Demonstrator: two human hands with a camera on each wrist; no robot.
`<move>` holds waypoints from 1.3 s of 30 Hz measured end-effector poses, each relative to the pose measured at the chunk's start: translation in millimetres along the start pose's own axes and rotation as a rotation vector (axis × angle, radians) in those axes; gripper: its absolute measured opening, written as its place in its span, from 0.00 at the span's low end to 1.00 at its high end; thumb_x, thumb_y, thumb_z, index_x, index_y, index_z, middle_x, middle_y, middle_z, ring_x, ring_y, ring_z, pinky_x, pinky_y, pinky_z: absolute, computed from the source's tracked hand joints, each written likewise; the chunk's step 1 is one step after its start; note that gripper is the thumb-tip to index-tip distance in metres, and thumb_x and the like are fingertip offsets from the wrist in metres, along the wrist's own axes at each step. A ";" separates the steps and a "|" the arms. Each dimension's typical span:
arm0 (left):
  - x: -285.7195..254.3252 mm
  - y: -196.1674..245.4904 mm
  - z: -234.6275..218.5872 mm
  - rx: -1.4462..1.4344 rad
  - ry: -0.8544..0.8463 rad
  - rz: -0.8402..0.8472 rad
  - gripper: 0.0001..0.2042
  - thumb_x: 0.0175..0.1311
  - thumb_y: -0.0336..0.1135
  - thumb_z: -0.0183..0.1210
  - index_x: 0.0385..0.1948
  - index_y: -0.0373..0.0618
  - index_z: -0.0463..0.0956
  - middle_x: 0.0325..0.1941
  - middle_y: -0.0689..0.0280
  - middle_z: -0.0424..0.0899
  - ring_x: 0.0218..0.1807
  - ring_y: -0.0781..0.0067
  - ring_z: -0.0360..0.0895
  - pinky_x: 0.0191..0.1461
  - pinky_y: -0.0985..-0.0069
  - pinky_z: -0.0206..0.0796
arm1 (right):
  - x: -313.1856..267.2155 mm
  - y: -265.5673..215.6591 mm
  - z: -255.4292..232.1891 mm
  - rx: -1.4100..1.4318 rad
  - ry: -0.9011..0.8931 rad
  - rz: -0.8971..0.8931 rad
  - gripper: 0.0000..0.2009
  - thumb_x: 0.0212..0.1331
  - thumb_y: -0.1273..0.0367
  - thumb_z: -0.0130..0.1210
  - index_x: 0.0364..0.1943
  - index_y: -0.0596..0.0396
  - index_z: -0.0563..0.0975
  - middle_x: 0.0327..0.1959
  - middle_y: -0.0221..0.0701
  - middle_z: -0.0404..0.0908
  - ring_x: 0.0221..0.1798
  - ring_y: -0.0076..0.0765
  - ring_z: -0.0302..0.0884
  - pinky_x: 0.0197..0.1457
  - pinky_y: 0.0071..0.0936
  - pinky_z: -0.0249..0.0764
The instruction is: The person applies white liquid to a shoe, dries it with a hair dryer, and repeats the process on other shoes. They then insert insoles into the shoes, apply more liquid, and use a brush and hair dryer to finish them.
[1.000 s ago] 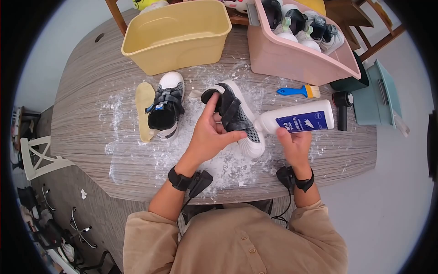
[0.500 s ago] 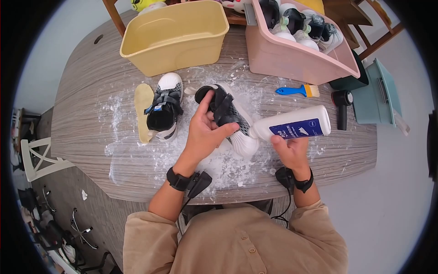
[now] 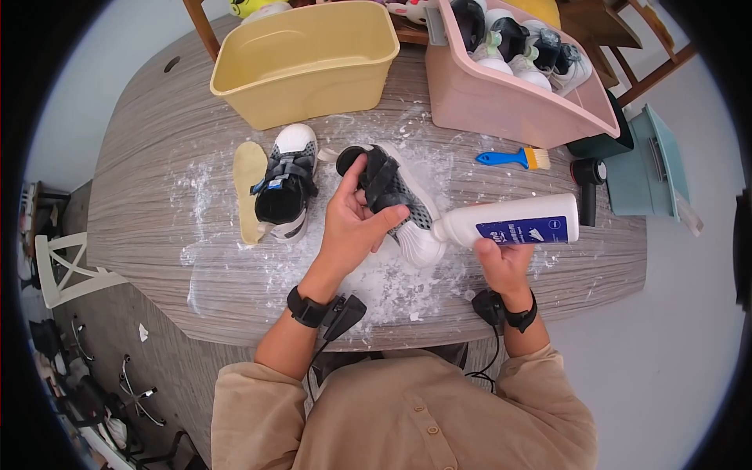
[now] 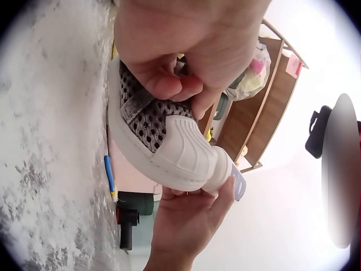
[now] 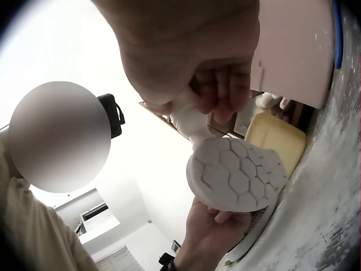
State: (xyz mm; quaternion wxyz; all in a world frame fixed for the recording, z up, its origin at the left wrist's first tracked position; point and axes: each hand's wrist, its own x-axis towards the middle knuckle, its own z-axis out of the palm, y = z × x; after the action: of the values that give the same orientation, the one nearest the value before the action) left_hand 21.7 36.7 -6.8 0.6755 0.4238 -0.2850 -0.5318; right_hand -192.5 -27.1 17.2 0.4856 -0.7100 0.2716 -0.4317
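My left hand [image 3: 345,231] grips a black and white sneaker [image 3: 415,196], its fingers at the ankle opening and its thumb over the mesh upper. In the left wrist view the white ribbed toe cap [image 4: 189,147] meets the nozzle end of a bottle. That white bottle [image 3: 513,213], with a dark blue label, lies nearly level in my right hand [image 3: 507,270]. From the right wrist, the sneaker's white sole [image 5: 234,175] shows a hexagon pattern, its toe raised above the powdery table. A matching sneaker [image 3: 291,168] stands to the left, beside a beige insole [image 3: 248,192].
White powder and smears cover the wooden table [image 3: 157,258]. A yellow bin [image 3: 313,98] stands at the back; right of it, a pink bin [image 3: 501,106] holds several shoes. A blue-handled brush [image 3: 509,158] and a black handheld tool [image 3: 587,188] lie at the right, near a teal box [image 3: 646,168].
The sneaker has shifted slightly left, and my left thumb has moved with it. The bottle dipped left, then came back right, its nozzle end staying by the toe.
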 end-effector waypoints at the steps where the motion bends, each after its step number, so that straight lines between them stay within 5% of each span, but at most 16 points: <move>1: 0.1 -0.1 -0.2 -0.010 0.000 -0.001 0.45 0.51 0.22 0.66 0.67 0.32 0.41 0.39 0.60 0.80 0.16 0.88 0.66 0.13 0.86 0.52 | 0.4 -1.2 1.0 0.022 0.002 -0.003 0.15 0.53 0.70 0.61 0.43 0.63 0.77 0.38 0.33 0.81 0.39 0.25 0.76 0.44 0.24 0.72; 10: 2.4 -1.1 -2.9 -0.083 0.033 -0.009 0.45 0.51 0.22 0.65 0.68 0.33 0.41 0.36 0.62 0.79 0.14 0.86 0.63 0.12 0.85 0.50 | -0.8 2.8 0.6 0.078 -0.052 -0.105 0.19 0.54 0.70 0.61 0.48 0.64 0.74 0.43 0.34 0.80 0.42 0.26 0.76 0.46 0.24 0.72; 19: -1.2 -2.7 0.0 -0.059 -0.055 -0.057 0.44 0.51 0.22 0.65 0.67 0.32 0.42 0.37 0.62 0.79 0.14 0.86 0.63 0.13 0.85 0.51 | 5.0 5.4 -0.2 0.021 0.045 0.035 0.12 0.56 0.69 0.60 0.41 0.62 0.77 0.35 0.29 0.79 0.37 0.23 0.74 0.42 0.22 0.69; 29: -0.1 3.1 -1.2 -0.133 0.038 -0.065 0.36 0.54 0.22 0.61 0.66 0.39 0.52 0.37 0.66 0.77 0.14 0.87 0.60 0.14 0.86 0.48 | 4.5 -0.1 -12.3 0.202 -0.118 0.085 0.13 0.55 0.66 0.61 0.40 0.60 0.78 0.38 0.29 0.81 0.44 0.24 0.76 0.48 0.26 0.71; 33: -1.9 1.4 -7.1 -0.148 0.029 -0.048 0.31 0.59 0.37 0.61 0.64 0.43 0.58 0.39 0.71 0.76 0.18 0.87 0.64 0.15 0.88 0.51 | 11.9 3.2 -19.6 0.521 -0.167 0.284 0.13 0.59 0.69 0.57 0.45 0.61 0.75 0.29 0.27 0.77 0.28 0.22 0.75 0.32 0.20 0.71; 34: -1.5 1.5 -2.1 -0.174 0.063 -0.045 0.32 0.60 0.44 0.60 0.64 0.43 0.58 0.43 0.71 0.77 0.22 0.87 0.70 0.14 0.89 0.52 | 13.1 9.8 -16.6 0.511 -0.133 0.238 0.17 0.62 0.72 0.53 0.55 0.59 0.70 0.25 0.26 0.73 0.22 0.21 0.71 0.25 0.17 0.66; 37: -3.3 -5.1 -0.1 -0.182 0.112 -0.026 0.25 0.64 0.40 0.56 0.61 0.39 0.62 0.49 0.67 0.78 0.41 0.80 0.78 0.32 0.84 0.71 | 23.5 -7.1 -17.8 0.484 -0.078 0.279 0.22 0.63 0.75 0.50 0.62 0.55 0.64 0.27 0.29 0.75 0.25 0.22 0.74 0.26 0.17 0.69; 39: -3.6 -4.3 0.8 -0.179 0.030 -0.055 0.22 0.64 0.35 0.55 0.59 0.38 0.64 0.49 0.65 0.79 0.44 0.77 0.78 0.41 0.80 0.72 | 28.3 3.0 -32.1 0.571 -0.153 0.225 0.31 0.57 0.78 0.56 0.66 0.51 0.60 0.39 0.34 0.78 0.33 0.25 0.79 0.32 0.19 0.76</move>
State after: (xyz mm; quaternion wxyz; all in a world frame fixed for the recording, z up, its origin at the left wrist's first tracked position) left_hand 18.0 39.6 -10.0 0.6999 0.3774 -0.2143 -0.5673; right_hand -206.9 -65.6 29.4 0.7292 -0.5407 0.1789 -0.3794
